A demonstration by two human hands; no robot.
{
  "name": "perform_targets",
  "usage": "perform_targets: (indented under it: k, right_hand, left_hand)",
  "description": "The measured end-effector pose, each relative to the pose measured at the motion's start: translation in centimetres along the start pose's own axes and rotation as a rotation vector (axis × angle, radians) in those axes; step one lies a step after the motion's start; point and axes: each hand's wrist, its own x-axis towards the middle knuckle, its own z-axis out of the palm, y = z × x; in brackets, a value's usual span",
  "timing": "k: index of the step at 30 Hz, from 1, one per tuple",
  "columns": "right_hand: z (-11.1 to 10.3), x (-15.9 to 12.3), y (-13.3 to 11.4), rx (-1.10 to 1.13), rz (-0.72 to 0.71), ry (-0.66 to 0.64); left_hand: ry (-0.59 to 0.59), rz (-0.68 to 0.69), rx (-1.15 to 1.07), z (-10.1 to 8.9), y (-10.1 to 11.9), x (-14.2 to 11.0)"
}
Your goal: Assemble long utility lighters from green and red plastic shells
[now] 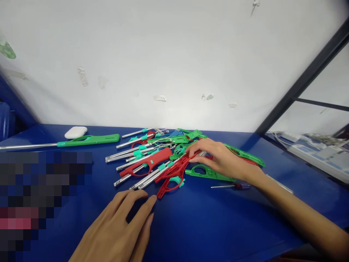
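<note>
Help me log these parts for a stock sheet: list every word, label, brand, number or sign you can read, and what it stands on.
No text can be read anywhere in the picture.
Red handle and green lighter: no legible lettering.
Metal tubes: dark marks near the ends, no readable characters.
White strip at the right: any markings too small and blurred to read.
Pixelated patch at the left: nothing legible.

Red and green lighter parts lie jumbled.

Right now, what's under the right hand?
Poking out from under the right hand are a red handle piece and a green handle piece. I can't see what it covers.
</note>
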Motion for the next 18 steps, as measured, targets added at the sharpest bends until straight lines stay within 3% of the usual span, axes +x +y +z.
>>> perform_targets:
  k: [10, 15, 18]
  right_hand:
    - [1.3, -0.2, 0.5, -0.106, -0.089, -0.019]
    - [1.6, -0.2, 0.6, -0.111, -0.105, -0.042]
    - [1.7, -0.2, 0.9, -0.118, -0.116, -0.047]
  left_hand:
    - [-0.185, 0.035, 0.033, 0.7, -0.2, -2.1]
    - [-0.134, 0.12, 0.043, 0.9, -0.2, -2.0]
    - [-0.043, 0.04, -0.038, 0.9, 0.0, -1.1]
